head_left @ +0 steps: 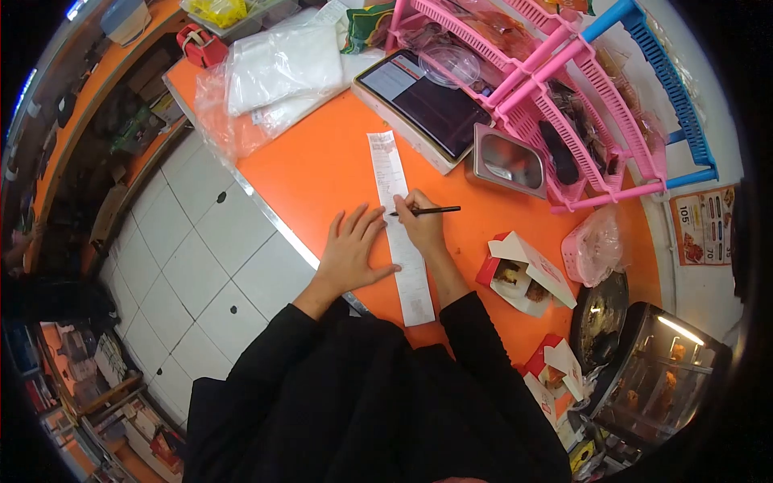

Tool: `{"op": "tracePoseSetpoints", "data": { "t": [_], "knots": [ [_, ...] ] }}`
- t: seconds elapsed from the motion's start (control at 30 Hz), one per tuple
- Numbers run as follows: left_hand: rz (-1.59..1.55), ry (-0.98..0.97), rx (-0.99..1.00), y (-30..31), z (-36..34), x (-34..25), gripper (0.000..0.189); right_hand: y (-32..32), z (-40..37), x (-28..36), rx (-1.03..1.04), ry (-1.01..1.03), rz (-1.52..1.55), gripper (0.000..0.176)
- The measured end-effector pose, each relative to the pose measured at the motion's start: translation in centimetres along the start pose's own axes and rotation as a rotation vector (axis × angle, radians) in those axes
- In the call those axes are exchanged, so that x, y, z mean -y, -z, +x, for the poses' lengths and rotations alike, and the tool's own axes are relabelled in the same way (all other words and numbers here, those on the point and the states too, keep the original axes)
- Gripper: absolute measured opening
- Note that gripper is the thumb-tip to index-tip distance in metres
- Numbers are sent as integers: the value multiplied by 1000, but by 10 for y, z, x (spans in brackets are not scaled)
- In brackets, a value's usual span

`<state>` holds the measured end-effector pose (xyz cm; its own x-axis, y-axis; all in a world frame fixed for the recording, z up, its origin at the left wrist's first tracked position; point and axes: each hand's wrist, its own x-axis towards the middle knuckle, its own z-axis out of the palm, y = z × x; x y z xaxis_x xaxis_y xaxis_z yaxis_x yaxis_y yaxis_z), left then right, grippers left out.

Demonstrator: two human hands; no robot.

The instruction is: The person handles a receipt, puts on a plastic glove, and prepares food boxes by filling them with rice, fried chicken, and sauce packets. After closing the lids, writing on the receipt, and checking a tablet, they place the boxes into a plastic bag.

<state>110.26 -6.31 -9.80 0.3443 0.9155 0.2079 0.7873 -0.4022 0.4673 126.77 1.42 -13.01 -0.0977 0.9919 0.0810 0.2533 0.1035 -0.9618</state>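
A long printed paper receipt [414, 290] lies lengthwise on the orange table [306, 161]. My left hand [354, 251] rests flat with fingers spread, its fingertips and thumb touching the receipt's left edge. In my right hand [423, 228] is a slim black pen [439, 210], gripped between thumb and fingers, its tip at the middle of the receipt. The print is too small to read. Right of my right hand stands an open red and white food box [527, 274] with browned food inside.
A tablet [419, 101] lies on a box at the back, beside a metal container [507, 161] and a pink rack [555, 97]. Clear plastic bags [282, 64] cover the back left. More food boxes [555, 374], a dark pan [600, 318] and a lit display case [656, 378] are at right.
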Motion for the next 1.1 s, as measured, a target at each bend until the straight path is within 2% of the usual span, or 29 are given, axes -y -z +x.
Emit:
{"op": "tracePoseSetpoints", "data": {
  "t": [0.07,0.27,0.57,0.67,0.87,0.97,1.1],
  "knots": [
    [-1,2,-1,0,0,0,79,-1,2,-4,-49,45,-20,29],
    [-17,2,-11,1,0,0,78,7,-5,-3,-84,-45,98,32],
    [-25,-1,-23,-1,-1,0,77,6,-7,-3,-64,-37,-35,31],
    [-19,0,-20,-1,-1,0,78,7,-8,-8,-191,2,48,31],
    [-23,2,-18,0,-1,0,78,15,-28,1,-57,-48,82,29],
    [-26,7,-13,-1,-1,0,78,12,-30,-1,-120,-65,97,30],
    [-22,6,-8,-1,-1,0,78,14,-29,-6,-81,-56,65,29]
  ]
}}
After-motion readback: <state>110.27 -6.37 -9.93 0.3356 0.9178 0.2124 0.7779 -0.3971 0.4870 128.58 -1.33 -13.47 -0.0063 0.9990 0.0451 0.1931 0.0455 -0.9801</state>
